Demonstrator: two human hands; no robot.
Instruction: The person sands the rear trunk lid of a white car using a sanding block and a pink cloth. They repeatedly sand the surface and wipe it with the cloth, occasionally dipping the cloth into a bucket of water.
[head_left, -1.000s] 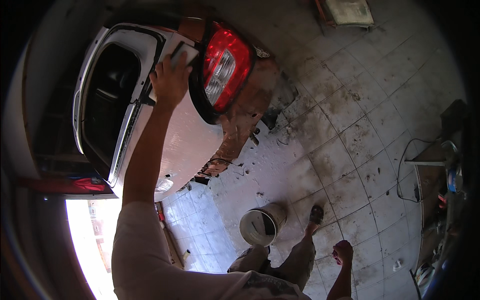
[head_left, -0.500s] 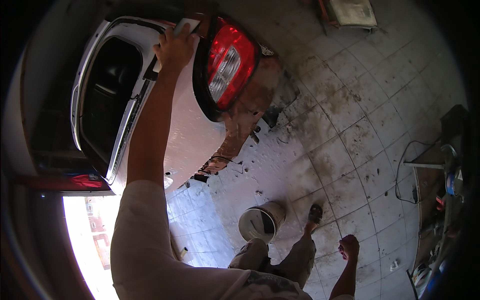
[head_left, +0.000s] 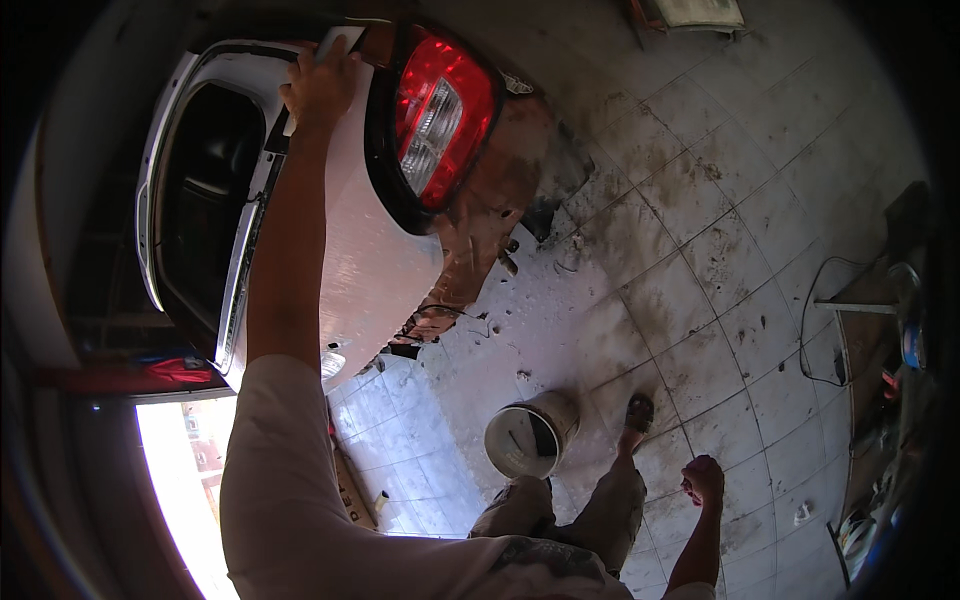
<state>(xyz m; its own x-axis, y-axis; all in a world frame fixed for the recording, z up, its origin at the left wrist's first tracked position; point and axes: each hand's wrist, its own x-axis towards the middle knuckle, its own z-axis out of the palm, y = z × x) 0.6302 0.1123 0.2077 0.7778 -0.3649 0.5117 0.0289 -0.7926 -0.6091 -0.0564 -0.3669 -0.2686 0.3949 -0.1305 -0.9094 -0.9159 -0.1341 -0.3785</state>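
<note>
My left hand [head_left: 322, 92] is stretched far forward and closed over a long, flat pale block [head_left: 343, 42], which lies against the white rear side panel of a car [head_left: 370, 260]. The block's ends stick out past my fingers, near the dark window trim and the red-and-clear tail light [head_left: 445, 120]. Water drops or streaks show on the panel below my forearm. Low on the right hangs my right hand [head_left: 703, 481], with its fingers curled into a fist away from the car. Whether anything is inside that fist is hidden.
A round bucket [head_left: 525, 440] with dark contents stands on the stained tiled floor [head_left: 700, 290] by my legs. The car's lower corner is bare, brownish and torn, with loose wires. A cluttered shelf [head_left: 865, 305] with a dangling cable is at the right. A framed object [head_left: 695, 14] stands far off.
The whole view has shifted a little. My left hand and the block have slid slightly left along the panel, away from the tail light. My right hand stays in a fist.
</note>
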